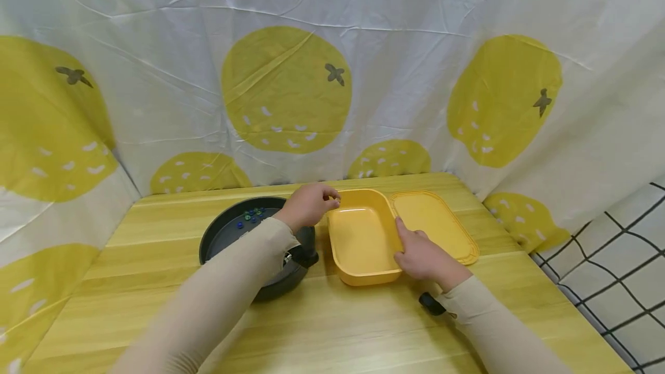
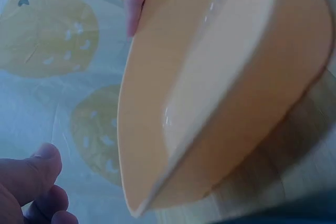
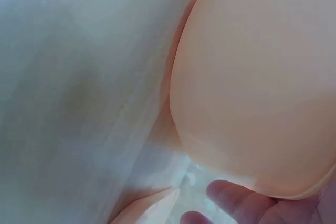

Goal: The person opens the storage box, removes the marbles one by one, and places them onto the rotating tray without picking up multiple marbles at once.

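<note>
**Box open and empty, beads in the pan**

Your left hand [image 1: 307,205] hovers at the far-left corner of the yellow box [image 1: 362,236], fingers curled with the tips drawn together; whether they pinch a bead you cannot tell. Your right hand [image 1: 422,255] rests on the box's right rim, fingers fairly straight, steadying it.

The box sits mid-table, mouth up, its long axis running from 6 to 12 o'clock as you look down. Its lid [image 1: 435,225] lies flat just beside it at 3 o'clock, touching or nearly so, on the same axis.

At 9 o'clock from the box stands the dark pan [image 1: 224,236], with small blue and green beads [image 1: 250,216] gathered at its far side.

By my reading the work has barely begun: lid off, no beads showing in the box, the beads seemingly all in the pan.
</note>
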A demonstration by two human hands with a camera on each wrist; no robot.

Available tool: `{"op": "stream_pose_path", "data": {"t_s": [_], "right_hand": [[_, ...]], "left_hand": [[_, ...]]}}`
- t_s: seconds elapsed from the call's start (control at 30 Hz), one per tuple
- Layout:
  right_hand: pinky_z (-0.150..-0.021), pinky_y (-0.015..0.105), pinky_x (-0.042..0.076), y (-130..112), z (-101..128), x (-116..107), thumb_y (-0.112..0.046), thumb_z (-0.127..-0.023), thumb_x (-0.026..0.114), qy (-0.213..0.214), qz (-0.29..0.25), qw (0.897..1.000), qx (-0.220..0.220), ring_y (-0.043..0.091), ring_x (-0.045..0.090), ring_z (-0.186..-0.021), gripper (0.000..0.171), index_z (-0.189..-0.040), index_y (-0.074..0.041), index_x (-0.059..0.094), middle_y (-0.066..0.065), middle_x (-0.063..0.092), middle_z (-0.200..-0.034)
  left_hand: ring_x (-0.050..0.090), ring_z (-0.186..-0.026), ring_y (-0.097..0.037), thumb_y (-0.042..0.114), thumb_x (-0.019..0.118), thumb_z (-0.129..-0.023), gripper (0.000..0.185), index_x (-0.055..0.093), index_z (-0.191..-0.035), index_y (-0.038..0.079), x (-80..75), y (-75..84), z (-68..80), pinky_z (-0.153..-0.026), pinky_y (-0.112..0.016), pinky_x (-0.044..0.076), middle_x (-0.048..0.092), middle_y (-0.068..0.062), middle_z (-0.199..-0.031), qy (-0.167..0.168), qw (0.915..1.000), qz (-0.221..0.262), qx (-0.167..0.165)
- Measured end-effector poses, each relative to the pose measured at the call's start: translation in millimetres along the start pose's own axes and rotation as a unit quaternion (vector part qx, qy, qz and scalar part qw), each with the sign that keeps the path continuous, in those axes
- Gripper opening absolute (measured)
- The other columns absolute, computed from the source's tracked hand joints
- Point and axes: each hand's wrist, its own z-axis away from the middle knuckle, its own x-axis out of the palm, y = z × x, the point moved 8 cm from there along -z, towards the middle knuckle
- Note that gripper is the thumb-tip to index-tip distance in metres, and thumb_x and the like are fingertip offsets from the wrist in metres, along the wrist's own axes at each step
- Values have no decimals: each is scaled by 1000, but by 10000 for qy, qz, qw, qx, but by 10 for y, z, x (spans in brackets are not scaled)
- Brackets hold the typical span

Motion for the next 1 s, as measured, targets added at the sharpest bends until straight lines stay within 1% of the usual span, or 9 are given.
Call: {"op": "stream_pose_path", "data": {"t_s": [0.13, 0.27, 0.37, 0.53, 0.73, 0.9, 1.0], "right_hand": [[-116, 64, 38, -11, 12, -12, -18, -101, 51, -49, 23, 10000, -60, 57, 40, -143, 82, -163, 13, 8, 34, 40, -161], [-116, 64, 37, -19, 19, -23, -21, -103, 50, -68, 11, 9999, -94, 58, 39, -143, 82, -163, 13, 7, 34, 38, -162], [-116, 65, 37, -27, 27, -33, -24, -106, 50, -86, -20, 9999, -123, 59, 38, -144, 80, -163, 13, 8, 32, 36, -164], [-116, 67, 36, -43, 53, -78, -32, -110, 51, -41, 53, 9997, -250, 63, 35, -144, 80, -163, 13, 13, 33, 32, -166], [-117, 70, 34, -39, 73, -196, -35, -112, 49, 145, 133, 9991, -372, 64, 32, -145, 77, -163, 13, 16, 33, 28, -167], [-118, 71, 32, -61, 88, -279, -34, -112, 49, 150, 57, 9991, -382, 62, 29, -147, 75, -164, 10, 16, 31, 24, -169], [-117, 71, 33, -108, 85, -321, -33, -112, 50, 205, 65, 9986, -477, 61, 31, -147, 74, -164, 9, 18, 31, 26, -169]], "left_hand": [[67, -109, -22, 32, 63, -107, 30, 74, -132, 19, -156, -227, 172, -95, -43, 56, 74, -2, -125, 94, 9997, -237, -45], [69, -113, -22, 31, 64, -107, 28, 75, -130, 20, -289, -481, 340, -98, -45, 56, 74, -3, -127, 137, 9986, -489, -173], [70, -118, -24, 31, 64, -107, 32, 73, -134, 18, -359, -677, 465, -100, -46, 56, 73, -4, -132, 88, 9977, -588, -337], [72, -110, -23, 31, 65, -106, 32, 74, -133, 16, -440, -951, 635, -95, -46, 58, 76, -4, -127, 1, 9954, -798, -530], [74, -100, -21, 23, 66, -105, 28, 76, -129, 11, -457, -1176, 762, -91, -45, 59, 79, -5, -117, -97, 9929, -1068, -513], [74, -99, -21, 19, 67, -104, 27, 77, -127, 9, -452, -1288, 835, -91, -44, 59, 79, -5, -116, -200, 9908, -1217, -562], [74, -97, -20, 19, 68, -103, 26, 77, -126, 10, -436, -1347, 856, -90, -43, 59, 79, -4, -114, -247, 9898, -1272, -599]]}}
